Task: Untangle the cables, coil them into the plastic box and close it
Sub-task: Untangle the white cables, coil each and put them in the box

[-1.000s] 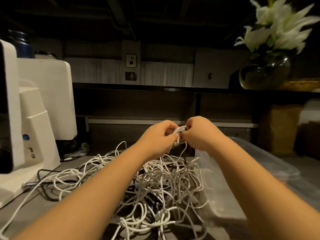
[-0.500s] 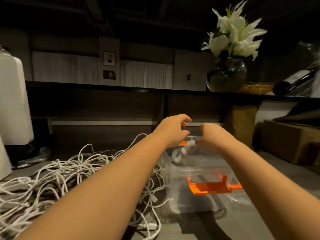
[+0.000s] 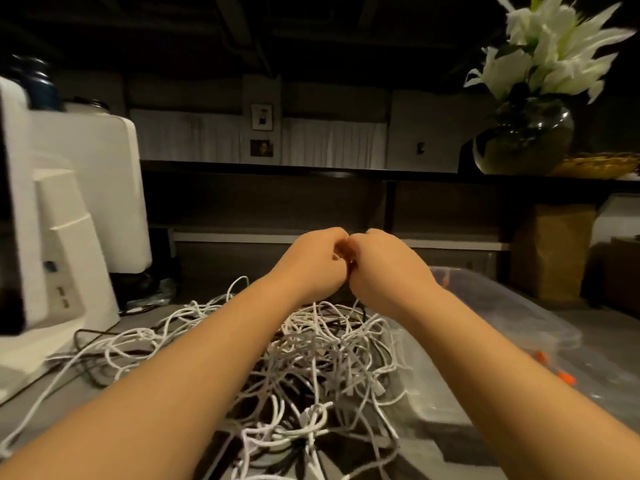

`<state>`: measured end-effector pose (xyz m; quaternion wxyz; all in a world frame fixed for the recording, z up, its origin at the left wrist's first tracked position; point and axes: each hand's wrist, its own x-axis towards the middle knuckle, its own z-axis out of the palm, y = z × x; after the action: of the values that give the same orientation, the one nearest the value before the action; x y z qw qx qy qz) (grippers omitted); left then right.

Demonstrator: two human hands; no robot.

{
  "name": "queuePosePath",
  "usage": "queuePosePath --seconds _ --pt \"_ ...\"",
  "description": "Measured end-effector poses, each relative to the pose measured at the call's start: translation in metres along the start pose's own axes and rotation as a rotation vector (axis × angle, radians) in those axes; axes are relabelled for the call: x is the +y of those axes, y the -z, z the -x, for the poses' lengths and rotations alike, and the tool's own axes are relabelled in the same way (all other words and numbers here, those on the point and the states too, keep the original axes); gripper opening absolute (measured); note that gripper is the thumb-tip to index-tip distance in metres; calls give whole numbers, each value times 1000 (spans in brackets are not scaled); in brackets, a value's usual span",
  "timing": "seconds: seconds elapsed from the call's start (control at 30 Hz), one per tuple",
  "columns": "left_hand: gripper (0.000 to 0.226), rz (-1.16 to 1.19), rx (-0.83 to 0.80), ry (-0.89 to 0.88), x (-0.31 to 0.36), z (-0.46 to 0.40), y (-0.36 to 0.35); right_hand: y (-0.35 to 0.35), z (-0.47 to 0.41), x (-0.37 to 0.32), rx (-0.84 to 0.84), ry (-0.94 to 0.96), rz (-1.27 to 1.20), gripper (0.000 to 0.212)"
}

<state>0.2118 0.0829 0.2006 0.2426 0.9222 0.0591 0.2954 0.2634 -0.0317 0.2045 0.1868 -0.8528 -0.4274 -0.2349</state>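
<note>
- Cables (image 3: 311,358), a white tangle, sprawl across the table (image 3: 41,407) below your raised hands.
- Your left hand (image 3: 311,263) and right hand (image 3: 384,268) meet knuckle to knuckle, fingers curled; whether they pinch a strand cannot be told.
- At 3 o'clock of the heap lies the clear plastic box (image 3: 502,306).
- At 9 o'clock stands a white machine (image 3: 62,237).

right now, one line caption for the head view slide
Left hand and right hand meet, fingers curled, above tangled white cables beside clear plastic box.
</note>
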Motion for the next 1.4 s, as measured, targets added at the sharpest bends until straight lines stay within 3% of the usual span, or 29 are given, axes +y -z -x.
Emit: queuePosePath --seconds 0.23,0.43,0.57,0.67,0.77,0.83,0.9,0.97,1.03,1.17,1.3,1.4 --pt "19 60 -13 100 -63 34 0 -61 1 -23 -57 25 -273 16" --pt "16 192 103 99 -97 51 -18 -89 15 -12 -26 65 -458 19" --pt "14 102 139 42 -104 62 -12 -90 28 3 -86 4 -552 27" --pt "38 28 -50 69 -103 67 1 -86 30 10 -98 -26 -537 35" --pt "31 -14 -243 77 -102 72 3 -85 31 8 -128 -37 -492 41" --pt "20 25 -180 70 -100 72 1 -85 30 8 -86 -49 -515 42" --pt "21 101 10 76 -100 69 -1 -83 30 8 -57 -42 -521 41" --pt "22 289 235 119 -100 65 -2 -82 31 7 -55 2 -566 40" --pt "22 527 363 209 -99 63 -2 -83 32 5 -61 13 -636 35" --pt "22 793 404 316 -94 63 0 -81 32 1 -76 -86 -868 22" --pt "21 818 435 319 -94 63 -1 -77 34 0 -112 -45 -922 24" --pt "21 853 428 315 -93 63 0 -80 31 1 4 -115 -968 21"
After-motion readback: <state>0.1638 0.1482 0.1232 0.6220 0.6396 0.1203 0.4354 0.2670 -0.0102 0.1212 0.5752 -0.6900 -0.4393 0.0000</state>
